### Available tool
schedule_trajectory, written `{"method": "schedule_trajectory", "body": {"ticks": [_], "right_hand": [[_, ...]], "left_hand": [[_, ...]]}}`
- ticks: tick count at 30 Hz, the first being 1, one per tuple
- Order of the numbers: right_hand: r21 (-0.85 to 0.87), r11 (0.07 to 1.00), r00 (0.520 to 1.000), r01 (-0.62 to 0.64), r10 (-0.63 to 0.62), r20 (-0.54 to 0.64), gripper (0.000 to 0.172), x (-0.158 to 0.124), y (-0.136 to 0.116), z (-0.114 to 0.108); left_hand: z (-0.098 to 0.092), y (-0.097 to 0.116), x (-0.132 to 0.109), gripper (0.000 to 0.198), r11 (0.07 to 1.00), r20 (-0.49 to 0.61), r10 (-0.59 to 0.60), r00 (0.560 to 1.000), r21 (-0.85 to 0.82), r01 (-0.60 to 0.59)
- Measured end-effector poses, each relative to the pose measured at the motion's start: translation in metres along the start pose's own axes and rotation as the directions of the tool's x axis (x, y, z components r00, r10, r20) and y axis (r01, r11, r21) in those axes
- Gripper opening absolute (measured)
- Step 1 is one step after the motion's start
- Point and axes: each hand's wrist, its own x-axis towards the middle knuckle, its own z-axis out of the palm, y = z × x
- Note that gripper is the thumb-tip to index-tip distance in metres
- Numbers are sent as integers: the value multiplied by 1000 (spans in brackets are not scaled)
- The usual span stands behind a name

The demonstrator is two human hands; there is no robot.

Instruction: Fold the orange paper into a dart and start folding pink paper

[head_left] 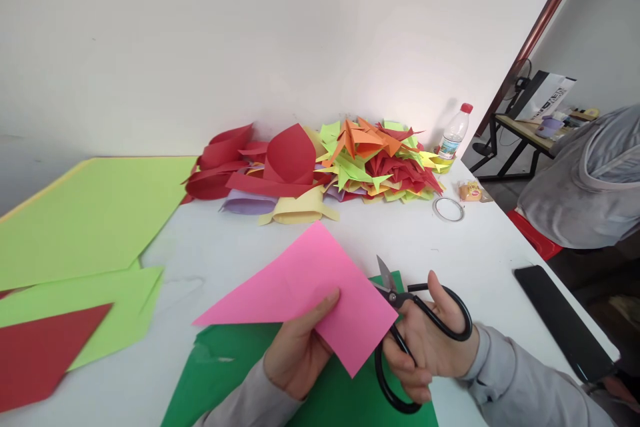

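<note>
My left hand (300, 353) pinches the pink paper (295, 280) above the desk's (185, 240) near edge; my right hand (435, 340) grips the scissors (393, 298).
The spread steel blades meet the sheet's right side, so I'd judge it best to hold this thin, pointed piece taut, thumb clear, and feed it deep towards the pivot. Smooth green paper (213, 377) lies flat beneath; along the back edge, curled red paper (290, 153) sits beside spiky orange folds (357, 140).

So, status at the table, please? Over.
Left fingers holding pink paper. Right fingers holding open scissors at its edge. Green paper beneath; no blockage evident.
</note>
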Motion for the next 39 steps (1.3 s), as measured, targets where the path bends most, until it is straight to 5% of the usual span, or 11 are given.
{"method": "schedule_trajectory", "body": {"ticks": [11, 17, 22, 25, 31, 35, 39], "right_hand": [[-3, 1000, 1000, 26, -26, 14, 87, -1, -1, 0], [-44, 993, 990, 107, -111, -91, 85, -3, -7, 1], [-71, 979, 979, 189, -193, -59, 71, -3, -6, -1], [-179, 932, 917, 315, -348, -194, 54, -2, -8, -1], [-304, 871, 715, 385, -490, -498, 48, 3, -14, -1], [-411, 858, 665, 307, -503, -553, 54, 4, -14, -2], [-399, 879, 678, 262, -462, -571, 57, 4, -12, -2]], "left_hand": [[-4, 1, 2, 39, 1000, 33, -5, 999, -18, 5], [-6, 3, 5, 42, 999, 48, -9, 999, -37, 11], [-7, 7, 3, 37, 999, 75, -45, 996, 2, 45], [-12, 9, -2, 18, 990, 152, -112, 982, 99, 98], [-20, 5, -12, 21, 890, 422, -379, 823, 411, 199], [-23, 0, -9, 22, 859, 480, -392, 785, 497, 124], [-29, 2, -8, 33, 875, 492, -356, 795, 474, 98]]}}
